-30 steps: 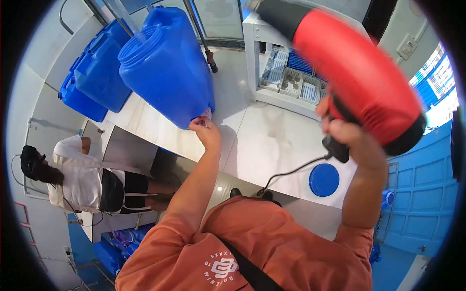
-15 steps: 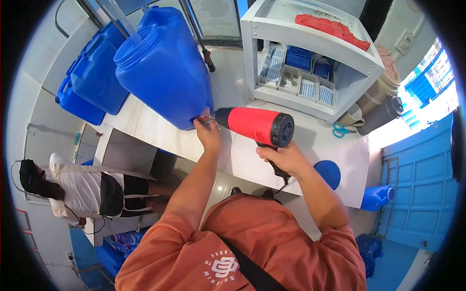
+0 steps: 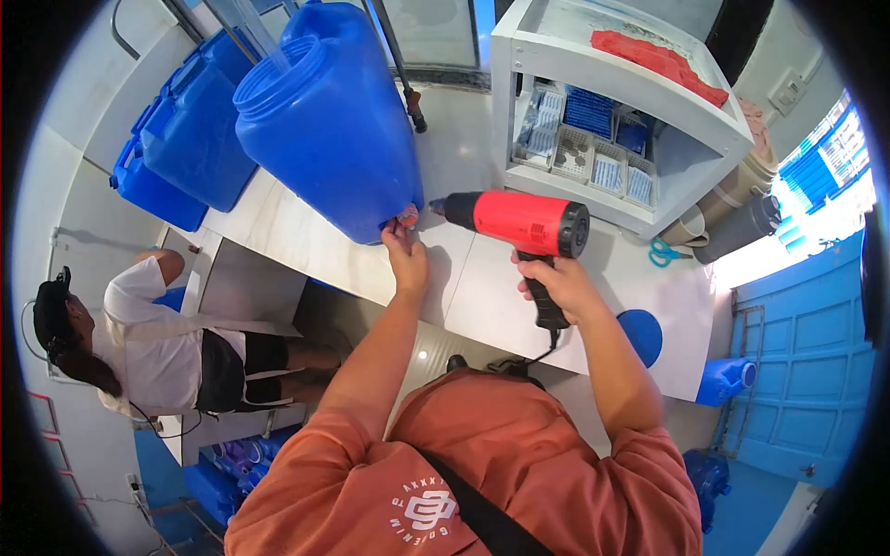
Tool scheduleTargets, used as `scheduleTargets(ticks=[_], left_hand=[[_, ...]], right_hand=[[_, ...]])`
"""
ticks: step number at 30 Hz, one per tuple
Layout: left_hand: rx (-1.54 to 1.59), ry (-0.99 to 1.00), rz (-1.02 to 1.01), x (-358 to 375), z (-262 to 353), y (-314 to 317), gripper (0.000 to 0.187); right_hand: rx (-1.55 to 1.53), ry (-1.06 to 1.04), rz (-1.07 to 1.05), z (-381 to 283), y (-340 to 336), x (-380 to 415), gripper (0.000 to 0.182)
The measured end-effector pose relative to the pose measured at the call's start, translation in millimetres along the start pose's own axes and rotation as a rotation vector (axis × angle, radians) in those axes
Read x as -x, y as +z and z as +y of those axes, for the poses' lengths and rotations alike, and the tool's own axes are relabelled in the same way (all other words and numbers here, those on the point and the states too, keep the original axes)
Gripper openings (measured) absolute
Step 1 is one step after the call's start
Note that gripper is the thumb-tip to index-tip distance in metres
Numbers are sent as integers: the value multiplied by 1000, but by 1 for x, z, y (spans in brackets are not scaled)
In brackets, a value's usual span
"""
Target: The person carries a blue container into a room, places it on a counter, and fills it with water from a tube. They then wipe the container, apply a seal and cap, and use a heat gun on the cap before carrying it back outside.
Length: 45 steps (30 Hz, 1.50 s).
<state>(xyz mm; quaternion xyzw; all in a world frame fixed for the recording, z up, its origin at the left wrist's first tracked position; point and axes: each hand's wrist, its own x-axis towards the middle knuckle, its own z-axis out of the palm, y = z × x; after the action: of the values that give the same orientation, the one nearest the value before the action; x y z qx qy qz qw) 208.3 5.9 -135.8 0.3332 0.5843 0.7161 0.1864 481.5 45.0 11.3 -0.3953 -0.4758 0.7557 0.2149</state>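
Red plastic, the heat gun [image 3: 519, 221] is above the counter [image 3: 477, 278] in my right hand [image 3: 561, 285], fingers clamped round its black handle. From my distant seat I judge it light, stiff and top-heavy, best gripped there, clear of a possibly hot nozzle [image 3: 456, 208]. My left hand [image 3: 406, 258] has its fingertips at the small spout [image 3: 408, 217] low on the blue jug [image 3: 324, 139]; whether they pinch, I cannot tell.

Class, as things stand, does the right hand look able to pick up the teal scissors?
Probably not yet: the right hand is gripping the red heat gun. Nothing seems to block the way over the counter to the teal scissors, though.
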Motion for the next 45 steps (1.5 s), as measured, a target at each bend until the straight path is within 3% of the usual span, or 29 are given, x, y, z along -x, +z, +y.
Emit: scheduleTargets(ticks=[4, 7, 9, 10, 12, 13, 14, 16, 18, 20, 22, 23, 24, 25, 27, 28, 29, 30, 33, 35, 37, 38, 39, 41, 44, 45], left_hand=[[25, 39, -34, 2, 5, 0, 66], [149, -106, 15, 3, 22, 3, 59], [539, -356, 170, -1, 35, 7, 55], [546, -357, 152, -5, 34, 5, 55], [865, -548, 173, -11, 31, -7, 37], [915, -539, 36, -11, 15, -14, 36], [923, -549, 15, -3, 23, -7, 36], [478, -703, 199, 14, 64, 9, 36], [413, -684, 160, 32, 81, 8, 36], [350, -685, -22, 39, 87, 3, 36], [333, -678, -64, 44, 102, 4, 37], [314, -672, -97, 46, 110, 5, 37], [315, -670, -115, 48, 117, 5, 37], [316, -643, -146, 48, 123, 5, 36], [321, -609, -204, 49, 134, 9, 35], [310, -572, -276, 51, 138, 11, 33], [296, -537, -342, 54, 144, 11, 31], [299, -533, -354, 57, 150, 13, 31], [272, -403, -658, 68, 168, 18, 28], [258, -360, -785, 73, 175, 24, 29], [207, -321, -982, 81, 185, 29, 30], [204, -365, -1006, 84, 192, 34, 30], [159, -342, -1110, 86, 198, 40, 31], [98, -314, -1278, 87, 203, 54, 33], [24, -297, -1378, 89, 199, 69, 34], [19, -304, -1388, 89, 196, 73, 34]], right_hand=[[12, 56, -38, 11, -5, 8, 29], [-32, 38, -48, 13, 7, 9, 31], [-84, -8, -64, 14, 7, 9, 38], [-86, -19, -50, 5, 7, 17, 38], [-254, -176, -210, -23, 4, 43, 53], [-282, -254, -267, -38, -1, 48, 70], [-248, -363, -213, -63, 3, 61, 77], [-101, -524, -11, -106, 10, 76, 62], [53, -650, 194, -156, 17, 80, 48], [299, -569, 297, -200, 0, 63, 36], [429, -698, 540, -242, 7, 40, 43], [490, -715, 588, -260, 2, 23, 41], [560, -563, 524, -283, -7, 9, 39], [574, -622, 450, -296, -24, -27, 38], [883, -513, 648, -321, -24, -61, 44], [707, -414, 765, -328, -18, -79, 38], [665, -522, 702, -328, -23, -94, 28], [784, -531, 742, -332, -19, -100, 31], [628, -520, 622, -324, -26, -100, 39], [509, -948, 513, -310, -39, -90, 53], [478, -1025, 357, -279, -20, 6, 38], [586, -1108, 329, -267, -44, 7, 41], [500, -1084, 296, -246, -42, 37, 42], [753, -1067, 451, -195, -77, 70, 47], [1077, -508, 644, -99, -111, 122, 51], [1114, -400, 632, -63, -122, 129, 62]])
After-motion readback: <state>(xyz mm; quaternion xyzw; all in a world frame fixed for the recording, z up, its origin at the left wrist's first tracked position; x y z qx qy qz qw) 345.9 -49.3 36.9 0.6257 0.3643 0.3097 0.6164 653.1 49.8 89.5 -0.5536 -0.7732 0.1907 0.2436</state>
